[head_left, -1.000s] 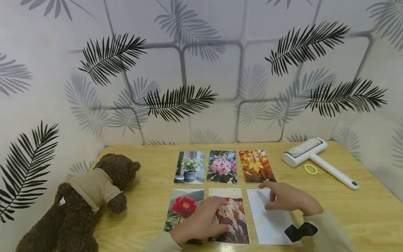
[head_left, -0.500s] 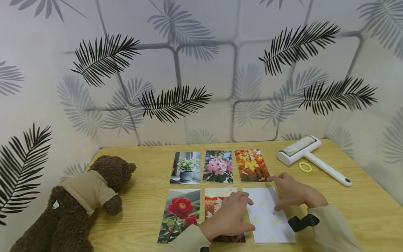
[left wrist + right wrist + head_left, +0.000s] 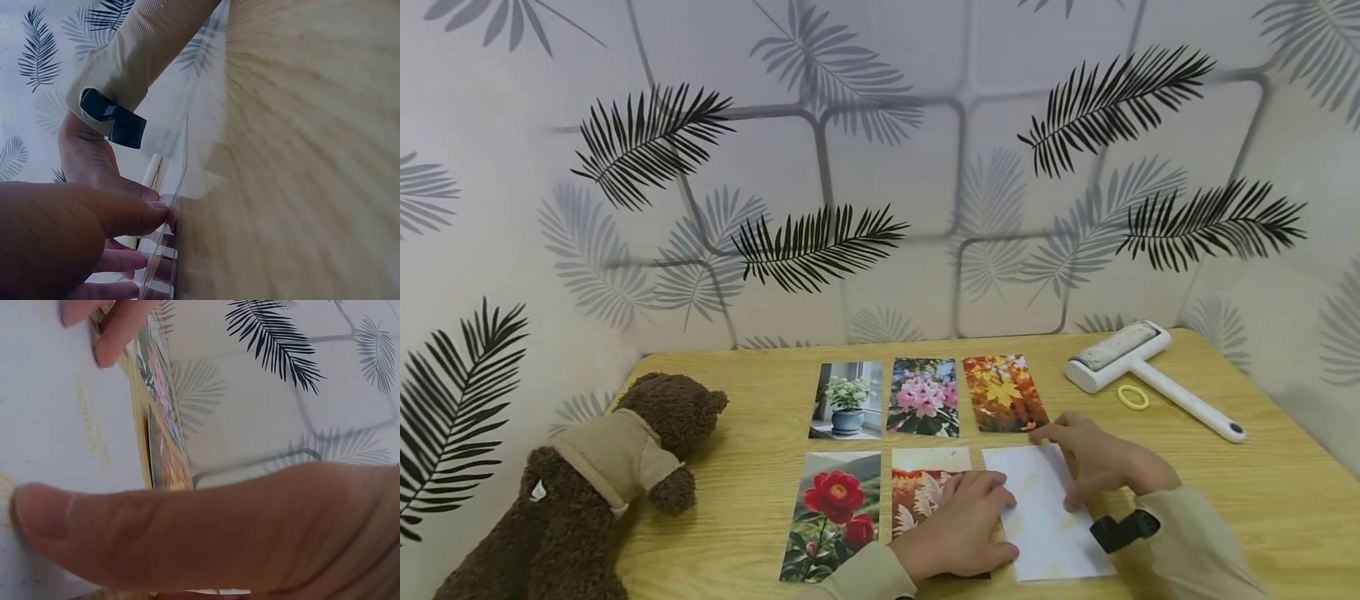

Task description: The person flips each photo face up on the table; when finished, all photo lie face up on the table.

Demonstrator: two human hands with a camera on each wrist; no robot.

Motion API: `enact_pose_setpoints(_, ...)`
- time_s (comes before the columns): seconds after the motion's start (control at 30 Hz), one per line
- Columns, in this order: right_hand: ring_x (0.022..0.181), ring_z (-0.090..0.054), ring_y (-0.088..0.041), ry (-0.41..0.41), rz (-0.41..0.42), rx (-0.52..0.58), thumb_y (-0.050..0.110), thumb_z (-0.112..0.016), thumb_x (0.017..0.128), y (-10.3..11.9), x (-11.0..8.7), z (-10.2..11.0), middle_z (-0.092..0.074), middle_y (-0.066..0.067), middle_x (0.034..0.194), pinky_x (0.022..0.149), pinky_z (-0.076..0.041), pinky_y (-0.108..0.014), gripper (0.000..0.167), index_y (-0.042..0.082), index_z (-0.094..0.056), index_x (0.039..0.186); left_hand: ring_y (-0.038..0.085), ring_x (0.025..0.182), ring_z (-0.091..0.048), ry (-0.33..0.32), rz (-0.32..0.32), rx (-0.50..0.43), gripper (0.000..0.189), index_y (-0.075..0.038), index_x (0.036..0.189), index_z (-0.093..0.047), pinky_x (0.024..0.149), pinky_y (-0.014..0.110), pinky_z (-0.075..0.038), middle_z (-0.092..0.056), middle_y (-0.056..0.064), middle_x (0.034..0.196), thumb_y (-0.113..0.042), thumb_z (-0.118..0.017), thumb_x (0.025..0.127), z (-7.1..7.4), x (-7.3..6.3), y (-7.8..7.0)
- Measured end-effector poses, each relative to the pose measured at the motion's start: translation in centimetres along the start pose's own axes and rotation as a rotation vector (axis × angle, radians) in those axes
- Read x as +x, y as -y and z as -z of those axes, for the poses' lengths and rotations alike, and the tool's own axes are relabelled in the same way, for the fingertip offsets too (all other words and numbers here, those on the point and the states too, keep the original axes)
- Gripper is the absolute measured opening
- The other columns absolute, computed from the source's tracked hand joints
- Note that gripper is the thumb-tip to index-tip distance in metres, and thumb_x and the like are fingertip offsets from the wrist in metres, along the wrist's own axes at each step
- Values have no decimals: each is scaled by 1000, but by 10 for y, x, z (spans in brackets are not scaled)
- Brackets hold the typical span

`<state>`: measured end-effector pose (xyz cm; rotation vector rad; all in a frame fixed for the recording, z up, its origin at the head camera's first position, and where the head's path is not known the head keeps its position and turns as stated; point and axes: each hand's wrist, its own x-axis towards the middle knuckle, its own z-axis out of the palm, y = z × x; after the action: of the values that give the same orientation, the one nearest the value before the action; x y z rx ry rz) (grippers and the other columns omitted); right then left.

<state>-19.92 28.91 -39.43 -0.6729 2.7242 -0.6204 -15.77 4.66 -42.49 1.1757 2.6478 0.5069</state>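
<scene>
Two rows of picture cards lie on the wooden table. In the head view, my left hand point(image 3: 958, 525) rests over the reed-grass card point(image 3: 936, 460), covering its lower part. Its fingertips reach the left edge of the blank white card point(image 3: 1037, 500) at the front right. My right hand point(image 3: 1101, 458) is at that card's upper right, its index finger near the corner below the autumn-leaf card point(image 3: 1003, 396). In the right wrist view, the right thumb point(image 3: 47, 512) lies over the white card, marked with faint yellow print. The red-flower card point(image 3: 831, 517) lies to the left.
A potted-plant card point(image 3: 846, 400) and a pink-flower card point(image 3: 922, 398) lie in the back row. At the back right are a white lint roller point(image 3: 1150, 367) and a yellow ring point(image 3: 1133, 397). A brown teddy bear point(image 3: 602, 475) lies on the left.
My left hand has moved right, off the red-flower card and across the reed-grass card to the white card's edge. My right hand has shifted slightly right, its thumb now near the white card's right edge.
</scene>
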Motion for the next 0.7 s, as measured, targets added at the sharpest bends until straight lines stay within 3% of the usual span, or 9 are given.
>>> enact_pose_setpoints(0.13,86,-40,-22,-5,-23,0,15,-93,55,-1,1,0,-45,-12,102,68,-37,-30,80,2,-54,123,18,135,-34,7,3,-4,39,-21,124,-56,107,44,-30,-39,-1,145,-41,-63,91,-1,0,0)
enact_pose_setpoints(0.23,87,-41,-23,-20,-63,-18,16,-95,52,-1,1,-2,-43,-12,99,70,-39,-32,76,3,-55,115,19,137,-32,-7,47,-32,45,-20,126,-56,108,43,-32,-34,2,149,-42,-67,88,-2,0,-1)
enact_pose_setpoints(0.33,89,-43,-25,-43,-84,-49,17,-96,49,1,1,-2,-41,-13,98,75,-43,-36,74,2,-53,107,22,139,-29,-65,102,-90,57,-16,130,-52,108,42,-35,-24,6,153,-41,-73,83,-3,1,-2)
enact_pose_setpoints(0.47,88,-45,-22,-53,-54,-42,14,-94,50,1,-1,1,-42,-12,97,77,-45,-37,73,0,-49,106,26,140,-27,-201,128,-207,75,-8,139,-42,106,46,-38,-18,10,155,-32,-80,78,-3,1,-2)
enact_pose_setpoints(0.57,89,-45,-20,-42,-2,4,13,-90,53,1,-3,5,-45,-10,97,78,-44,-34,71,0,-47,108,30,133,-33,-257,148,-307,83,-4,143,-34,103,48,-39,-28,15,148,-28,-79,78,-1,0,-1)
enact_pose_setpoints(0.7,94,-44,-19,-42,88,100,16,-87,59,0,-7,11,-47,-9,103,81,-42,-29,69,0,-46,112,24,110,-51,-226,213,-560,86,-1,146,-26,89,40,-47,-51,11,124,-26,-77,81,2,0,0)
